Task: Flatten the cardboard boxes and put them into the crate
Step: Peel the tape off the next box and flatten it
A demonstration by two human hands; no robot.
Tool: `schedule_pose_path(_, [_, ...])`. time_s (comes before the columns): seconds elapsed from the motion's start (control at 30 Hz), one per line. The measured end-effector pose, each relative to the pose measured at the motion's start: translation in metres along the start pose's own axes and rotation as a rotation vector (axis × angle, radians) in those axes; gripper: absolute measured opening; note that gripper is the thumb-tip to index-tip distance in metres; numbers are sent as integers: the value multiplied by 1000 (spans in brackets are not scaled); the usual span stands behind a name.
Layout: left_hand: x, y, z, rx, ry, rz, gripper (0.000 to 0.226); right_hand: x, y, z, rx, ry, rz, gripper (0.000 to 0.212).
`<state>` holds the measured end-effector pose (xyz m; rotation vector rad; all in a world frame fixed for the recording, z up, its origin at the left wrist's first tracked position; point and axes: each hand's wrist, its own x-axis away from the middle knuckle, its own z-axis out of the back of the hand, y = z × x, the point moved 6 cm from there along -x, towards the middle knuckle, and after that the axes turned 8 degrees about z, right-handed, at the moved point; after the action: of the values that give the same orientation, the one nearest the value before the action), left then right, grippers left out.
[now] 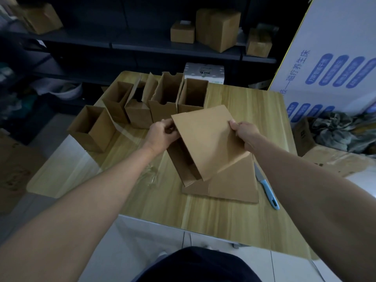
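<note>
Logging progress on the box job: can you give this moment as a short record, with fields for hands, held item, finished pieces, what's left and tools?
left hand: grips the box at its far left corner
right hand: grips the box's far right edge
box: partly collapsed, inside open on the left
flat cardboard: one piece on the table, under the box
open boxes: five, upright, table's far left
knife: blue handle, right of the flat cardboard
crate: not in view
</note>
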<state>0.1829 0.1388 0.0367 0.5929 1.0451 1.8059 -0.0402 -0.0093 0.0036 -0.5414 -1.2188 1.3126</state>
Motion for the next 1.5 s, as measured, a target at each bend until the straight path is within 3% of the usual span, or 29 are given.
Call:
schedule_pose_path(0.1, [1, -1, -3, 262, -128, 93, 25, 0, 5, 8, 9, 27, -4, 29])
schedule_pose_path(0.2, [-5, -14, -6, 450, -120, 259, 17, -1, 9, 10, 13, 17, -38, 30])
schedule_pose_path(0.3, [-11, -21, 2, 371, 170, 416, 24, 1, 13, 10, -41, 54, -122, 40])
schedule_pose_path(0.37, [-7, -17, 12, 249, 380, 437, 35, 1, 13, 11, -88, 79, -139, 36])
schedule_pose_path(0.4, [-7, -15, 13, 211, 391, 412, 35, 0, 12, 13, -105, 99, -140, 34])
schedule_pose_path(0.43, [-9, -14, 9, 216, 309, 382, 29, -1, 12, 14, -115, 117, -144, 33])
schedule_pose_path(0.5, [-6, -13, -12, 339, -64, 354, 20, -4, 14, 18, -132, 157, -149, 36])
schedule_pose_path(0.6, [15, -13, -49, 399, -598, 381, 53, -7, 20, 25, -159, 232, -178, 37])
schedule_pose_path(0.9, [28, -18, -66, 296, -937, 330, 82, -7, 40, 42, -180, 370, -211, 35])
schedule_pose_path(0.97, [29, -24, -67, 229, -930, 351, 82, -9, 46, 44, -163, 385, -222, 37])
schedule_pose_path(1.1, [23, -33, -64, 21, -772, 308, 23, -12, 55, 46, -123, 406, -228, 45])
schedule_pose_path(1.2, [29, -39, -66, 21, -762, 350, 25, -13, 59, 48, -79, 421, -227, 54])
schedule_pose_path(1.3, [34, -40, -68, 36, -729, 342, 43, -13, 64, 47, -60, 400, -249, 52])
schedule_pose_path(1.4, [29, -39, -72, 163, -643, 323, 24, -20, 70, 46, -39, 353, -261, 55])
schedule_pose_path(1.5, [26, -39, -76, 174, -625, 361, 17, -18, 66, 37, -59, 225, -265, 36])
